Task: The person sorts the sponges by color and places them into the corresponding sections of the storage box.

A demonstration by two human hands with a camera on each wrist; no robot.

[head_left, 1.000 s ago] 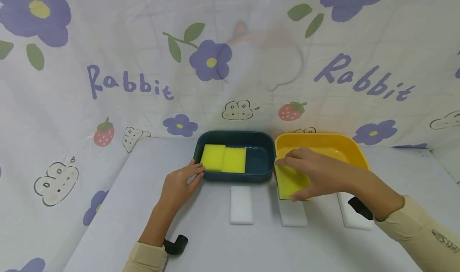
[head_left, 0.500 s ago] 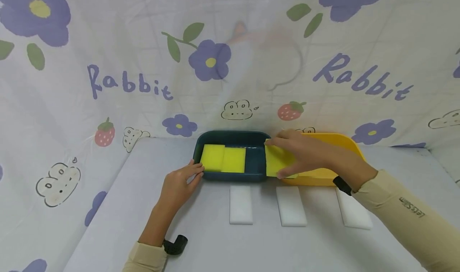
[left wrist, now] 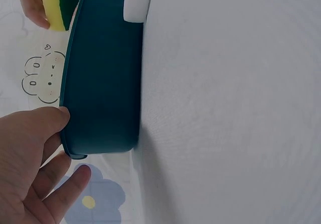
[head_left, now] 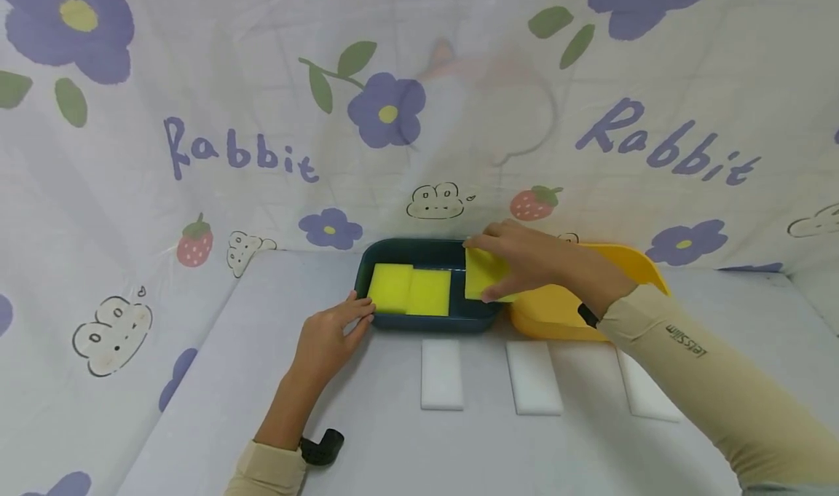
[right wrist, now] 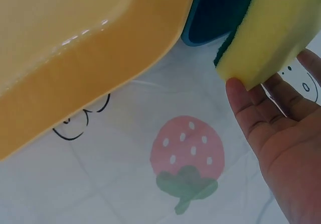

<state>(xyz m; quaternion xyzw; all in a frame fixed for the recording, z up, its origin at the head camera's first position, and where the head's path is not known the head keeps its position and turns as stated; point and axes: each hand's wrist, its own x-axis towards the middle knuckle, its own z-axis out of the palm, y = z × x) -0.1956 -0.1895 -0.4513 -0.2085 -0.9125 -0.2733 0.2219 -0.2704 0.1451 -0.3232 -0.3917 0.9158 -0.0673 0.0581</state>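
My right hand [head_left: 527, 259] pinches a yellow sponge [head_left: 483, 274] with a dark green scouring side [left wrist: 69, 5] over the right end of a dark teal basin [head_left: 426, 324]. In the right wrist view, fingertips press along the edge of that sponge [right wrist: 276, 33]. Two more sponges [head_left: 390, 288] lie side by side, slightly overlapping, in the basin's left part, yellow faces up. At the basin's left front corner, my left hand [head_left: 331, 339] holds the rim; the left wrist view has the thumb on the rim and other fingers around the corner.
A yellow basin [head_left: 557, 314] stands right against the teal one, partly behind my right arm. Three white rectangular blocks [head_left: 442, 374] lie in front of the basins, the rightmost partly covered by the sleeve. Behind the table [head_left: 367, 445] hangs a printed curtain [head_left: 262, 59].
My right hand has carried the sponge left and away from me, from above the yellow basin's front and a white block to over the teal basin. My left hand stays at the rim.
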